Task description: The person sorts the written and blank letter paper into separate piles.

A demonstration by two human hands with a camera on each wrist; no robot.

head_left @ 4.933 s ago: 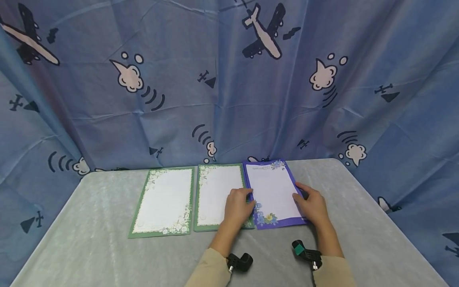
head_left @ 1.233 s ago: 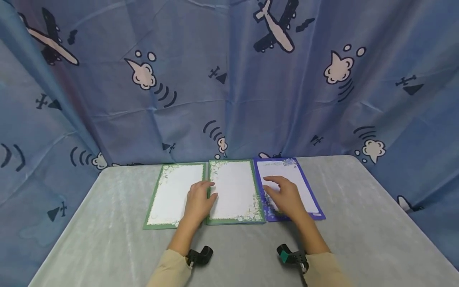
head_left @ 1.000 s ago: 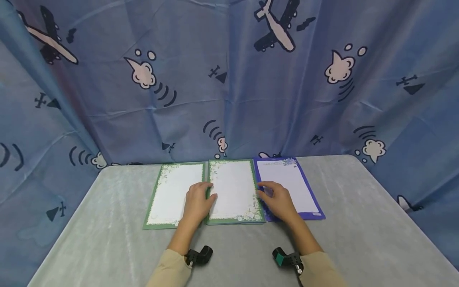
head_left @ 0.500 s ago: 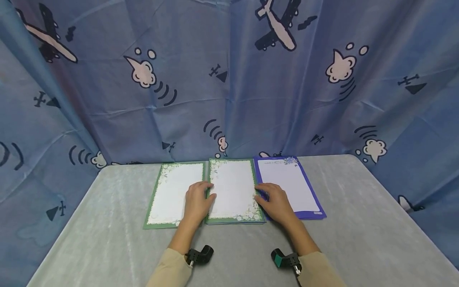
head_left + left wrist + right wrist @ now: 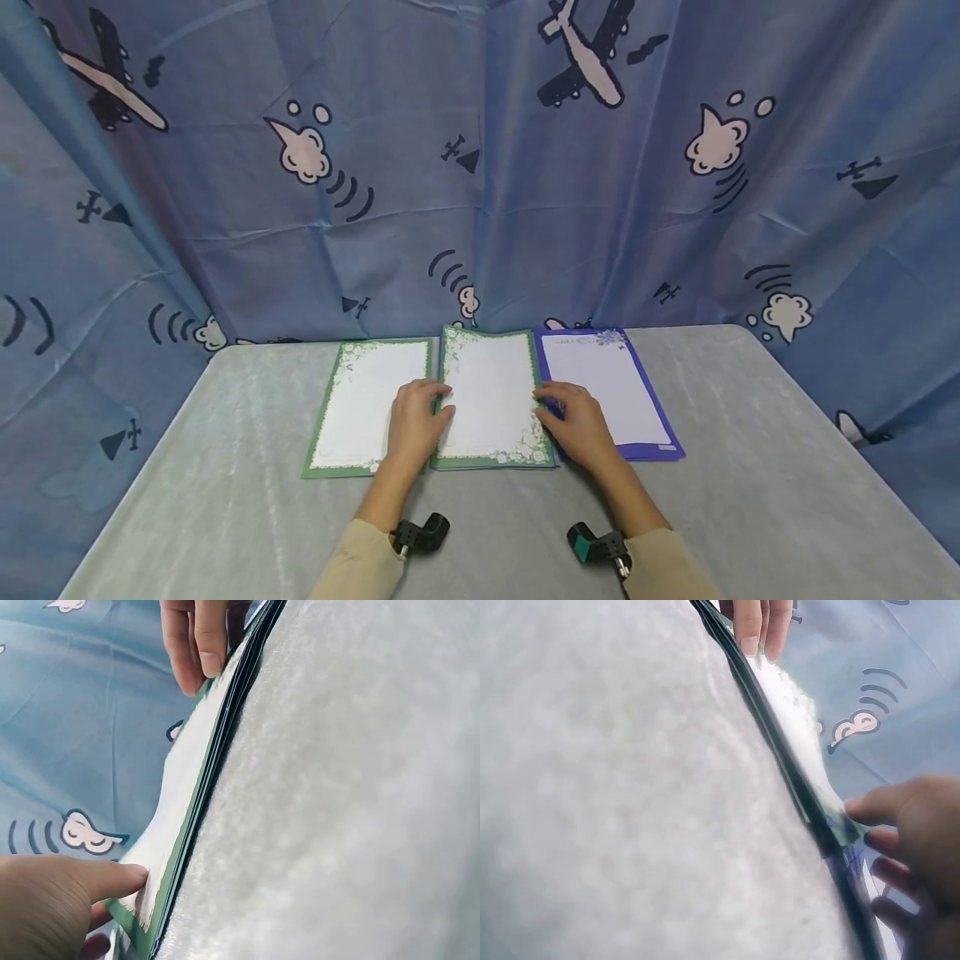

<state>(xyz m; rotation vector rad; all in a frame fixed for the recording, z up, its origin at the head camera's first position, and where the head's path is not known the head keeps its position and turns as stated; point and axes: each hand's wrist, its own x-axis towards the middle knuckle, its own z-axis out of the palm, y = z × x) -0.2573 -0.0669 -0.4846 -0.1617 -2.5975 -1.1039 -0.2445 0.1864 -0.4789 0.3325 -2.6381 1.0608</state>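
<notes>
Three paper sheets with floral borders lie side by side on the table: a green-bordered sheet (image 5: 367, 408) at left, another green-bordered sheet (image 5: 491, 400) in the middle, and a purple-bordered sheet (image 5: 600, 392) at right. My left hand (image 5: 412, 421) pinches the middle sheet's left edge, thumb on top and fingers under it. Its right edge is between the thumb and fingers of my right hand (image 5: 576, 423). The middle sheet bows slightly, its far edge a little raised. Several dark layered edges show beneath the middle sheet in the left wrist view.
A pale grey cloth covers the table (image 5: 247, 533). A blue curtain (image 5: 405, 208) printed with airplanes hangs along the table's back edge, just behind the sheets. Black camera mounts (image 5: 422, 533) sit on both wrists.
Both hands have left the purple-bordered sheet and taken hold of the middle green-bordered sheet, left hand first, then right. In the last half second, the middle sheet's far edge has lifted slightly.
</notes>
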